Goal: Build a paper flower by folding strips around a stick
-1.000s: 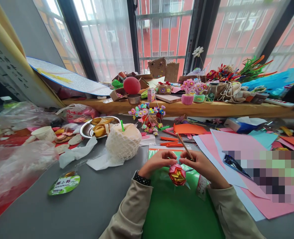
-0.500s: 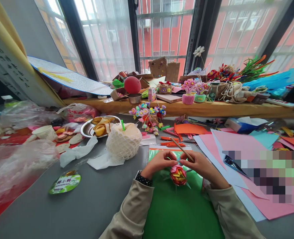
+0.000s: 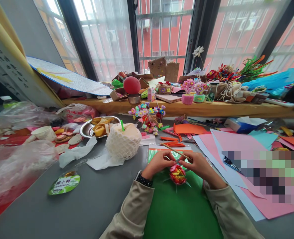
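Note:
A folded paper flower, red and pink outside with yellow at its middle, is between my hands. Narrow pale strips stick out around it. My left hand is closed in a pinch at the flower's far edge. Facing it, my right hand has its fingertips at the same edge and also grips a thin wooden stick, which points left and away. My fingers partly cover what they pinch. Beneath both hands lies a green sheet.
Left of my hands stands a coconut in a white foam net with a green straw, near a metal bowl of peels. Pink and white paper sheets spread at right. Orange paper pieces and a bunch of small flowers lie beyond.
The stick in my right hand has swung to a flatter angle, its far end moving left and down. Both hands stay at the flower, which has turned slightly.

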`<control>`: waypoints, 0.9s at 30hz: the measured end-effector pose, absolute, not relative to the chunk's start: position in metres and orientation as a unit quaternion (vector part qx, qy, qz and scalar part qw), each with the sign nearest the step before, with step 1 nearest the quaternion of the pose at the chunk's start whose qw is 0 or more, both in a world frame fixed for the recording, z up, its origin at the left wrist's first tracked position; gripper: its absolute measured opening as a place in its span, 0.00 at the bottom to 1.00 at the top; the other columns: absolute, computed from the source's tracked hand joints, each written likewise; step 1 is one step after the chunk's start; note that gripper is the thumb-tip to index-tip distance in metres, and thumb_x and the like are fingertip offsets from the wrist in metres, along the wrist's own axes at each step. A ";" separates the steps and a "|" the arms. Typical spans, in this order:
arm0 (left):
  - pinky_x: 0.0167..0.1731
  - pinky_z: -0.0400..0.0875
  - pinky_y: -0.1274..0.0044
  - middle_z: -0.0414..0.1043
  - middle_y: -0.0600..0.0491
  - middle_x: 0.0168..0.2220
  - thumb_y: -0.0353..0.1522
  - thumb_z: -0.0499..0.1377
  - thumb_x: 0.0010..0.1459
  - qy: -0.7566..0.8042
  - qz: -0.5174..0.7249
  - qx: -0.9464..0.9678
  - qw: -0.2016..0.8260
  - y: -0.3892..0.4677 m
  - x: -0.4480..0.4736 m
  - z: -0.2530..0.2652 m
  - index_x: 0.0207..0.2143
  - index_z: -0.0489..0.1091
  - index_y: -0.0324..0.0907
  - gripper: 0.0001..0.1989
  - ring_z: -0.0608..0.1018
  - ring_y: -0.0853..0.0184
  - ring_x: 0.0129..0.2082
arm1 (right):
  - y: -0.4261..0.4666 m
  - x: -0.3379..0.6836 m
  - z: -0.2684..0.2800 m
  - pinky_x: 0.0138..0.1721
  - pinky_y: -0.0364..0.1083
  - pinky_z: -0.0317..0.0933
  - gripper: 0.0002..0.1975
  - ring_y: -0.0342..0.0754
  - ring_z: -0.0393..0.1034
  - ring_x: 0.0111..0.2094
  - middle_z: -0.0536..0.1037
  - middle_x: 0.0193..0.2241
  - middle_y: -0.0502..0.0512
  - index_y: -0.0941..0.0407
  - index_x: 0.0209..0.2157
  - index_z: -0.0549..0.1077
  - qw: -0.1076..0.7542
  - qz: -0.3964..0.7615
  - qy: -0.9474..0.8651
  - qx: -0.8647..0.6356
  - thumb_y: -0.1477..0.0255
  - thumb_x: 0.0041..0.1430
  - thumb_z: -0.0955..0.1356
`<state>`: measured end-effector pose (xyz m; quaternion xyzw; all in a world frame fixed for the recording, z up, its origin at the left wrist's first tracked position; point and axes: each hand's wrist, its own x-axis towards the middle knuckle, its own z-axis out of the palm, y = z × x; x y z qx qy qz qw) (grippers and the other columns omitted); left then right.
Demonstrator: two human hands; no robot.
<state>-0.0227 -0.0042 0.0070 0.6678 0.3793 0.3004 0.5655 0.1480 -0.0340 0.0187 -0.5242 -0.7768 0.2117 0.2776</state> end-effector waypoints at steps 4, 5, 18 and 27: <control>0.23 0.61 0.82 0.65 0.57 0.21 0.31 0.60 0.38 0.388 0.306 0.672 0.551 -0.004 -0.023 0.009 0.20 0.65 0.36 0.08 0.67 0.75 0.21 | -0.034 0.150 0.020 0.21 0.39 0.50 0.09 0.40 0.57 0.21 0.69 0.22 0.49 0.58 0.26 0.70 0.280 0.265 -0.772 -0.506 0.68 0.49 0.63; 0.23 0.61 0.82 0.64 0.58 0.20 0.31 0.60 0.38 0.393 0.312 0.672 0.545 -0.004 -0.023 0.009 0.20 0.65 0.36 0.07 0.67 0.75 0.21 | -0.034 0.151 0.020 0.22 0.39 0.51 0.09 0.41 0.59 0.22 0.70 0.23 0.50 0.58 0.27 0.70 0.277 0.279 -0.773 -0.498 0.68 0.48 0.63; 0.26 0.63 0.81 0.67 0.55 0.23 0.31 0.59 0.41 0.377 0.331 0.709 0.496 -0.005 -0.022 0.010 0.21 0.66 0.37 0.06 0.70 0.73 0.25 | -0.032 0.154 0.020 0.21 0.40 0.50 0.10 0.41 0.58 0.21 0.68 0.20 0.49 0.60 0.28 0.72 0.284 0.359 -0.732 -0.505 0.68 0.47 0.64; 0.27 0.64 0.80 0.66 0.55 0.24 0.32 0.58 0.43 0.374 0.325 0.729 0.473 -0.008 -0.019 0.010 0.22 0.66 0.37 0.07 0.69 0.72 0.25 | -0.033 0.150 0.019 0.19 0.39 0.48 0.08 0.40 0.56 0.19 0.68 0.18 0.49 0.59 0.24 0.72 0.274 0.285 -0.750 -0.530 0.71 0.46 0.63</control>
